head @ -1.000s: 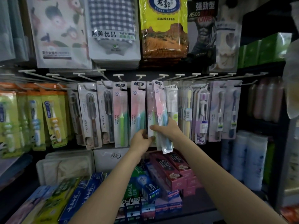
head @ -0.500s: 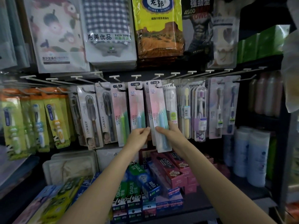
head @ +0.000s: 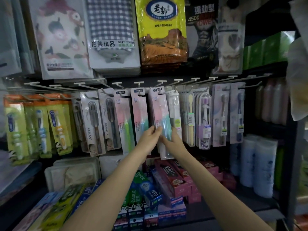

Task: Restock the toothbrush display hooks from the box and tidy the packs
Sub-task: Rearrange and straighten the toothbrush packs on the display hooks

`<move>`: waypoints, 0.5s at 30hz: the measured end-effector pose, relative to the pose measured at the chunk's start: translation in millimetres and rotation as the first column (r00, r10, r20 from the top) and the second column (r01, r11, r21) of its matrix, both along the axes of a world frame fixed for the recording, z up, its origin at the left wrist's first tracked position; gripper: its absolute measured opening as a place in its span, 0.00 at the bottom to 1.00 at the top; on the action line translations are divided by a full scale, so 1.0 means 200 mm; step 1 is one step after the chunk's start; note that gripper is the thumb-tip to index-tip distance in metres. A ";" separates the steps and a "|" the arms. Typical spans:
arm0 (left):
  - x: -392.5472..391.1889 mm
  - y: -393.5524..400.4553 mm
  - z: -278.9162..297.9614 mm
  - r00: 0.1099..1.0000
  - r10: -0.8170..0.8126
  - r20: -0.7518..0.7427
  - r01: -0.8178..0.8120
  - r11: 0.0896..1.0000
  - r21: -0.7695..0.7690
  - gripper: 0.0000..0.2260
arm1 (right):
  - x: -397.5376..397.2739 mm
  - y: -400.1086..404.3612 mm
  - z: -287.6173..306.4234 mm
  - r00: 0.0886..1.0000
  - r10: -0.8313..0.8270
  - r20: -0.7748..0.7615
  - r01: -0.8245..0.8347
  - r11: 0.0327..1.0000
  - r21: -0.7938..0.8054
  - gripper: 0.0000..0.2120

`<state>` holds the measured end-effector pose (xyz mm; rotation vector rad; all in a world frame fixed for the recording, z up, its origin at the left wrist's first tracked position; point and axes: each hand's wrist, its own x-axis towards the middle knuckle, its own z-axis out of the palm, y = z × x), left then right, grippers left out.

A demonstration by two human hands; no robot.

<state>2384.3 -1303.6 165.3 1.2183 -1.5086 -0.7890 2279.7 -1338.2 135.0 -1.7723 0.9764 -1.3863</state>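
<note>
A pink toothbrush pack with a teal brush [head: 160, 110] hangs from a white hook [head: 159, 92] in the middle of the display row. My left hand [head: 148, 138] touches the pack's lower left edge with fairly straight fingers. From the right, my right hand [head: 174, 141] holds the pack's lower part, thumb in front. Similar pink packs, one with a green brush [head: 125, 120] and one with a blue brush [head: 141, 116], hang just to the left. The stock box is out of view.
Green children's brush packs [head: 38, 124] and dark brush packs [head: 94, 124] hang at left; clear-cased and lilac packs [head: 205, 120] at right. Bare hook tips [head: 198, 79] jut out above. Toothpaste boxes [head: 173, 179] crowd the shelf below, bottles [head: 260, 164] stand right, towel packs [head: 113, 34] hang above.
The pink pack went from tilted forward off the row to hanging nearly straight on its hook. My hands came closer together at its lower part.
</note>
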 end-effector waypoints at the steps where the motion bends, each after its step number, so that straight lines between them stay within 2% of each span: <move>1: -0.02 0.00 0.00 1.000 0.022 0.005 -0.022 1.000 -0.020 0.26 | 0.01 0.01 -0.01 1.000 -0.006 -0.012 0.005 1.000 -0.024 0.22; 3: -0.05 -0.01 0.01 0.993 0.092 0.074 -0.088 0.995 -0.053 0.28 | 0.03 0.05 -0.03 0.995 -0.032 -0.097 0.025 0.998 -0.065 0.34; 4: -0.06 0.00 0.02 0.983 0.134 0.124 -0.128 0.990 -0.061 0.28 | 0.04 0.07 -0.05 0.993 -0.026 -0.117 0.015 0.996 -0.091 0.36; 6: -0.06 -0.02 0.03 0.962 0.188 0.196 -0.177 0.982 -0.071 0.21 | 0.06 0.10 -0.09 0.988 -0.002 -0.152 -0.019 0.990 -0.142 0.37; 8: -0.03 -0.04 0.04 0.950 0.232 0.206 -0.221 0.972 -0.079 0.19 | 0.07 0.12 -0.12 0.983 0.020 -0.181 -0.051 0.985 -0.166 0.39; 12: 0.02 -0.07 0.08 0.887 0.348 0.303 -0.324 0.937 -0.128 0.19 | 0.05 0.13 -0.13 0.971 0.182 -0.155 -0.199 0.975 -0.099 0.35; 15: 0.05 -0.07 0.09 0.823 0.421 0.381 -0.380 0.907 -0.181 0.20 | 0.01 0.12 -0.13 0.942 0.336 -0.001 -0.336 0.941 0.040 0.30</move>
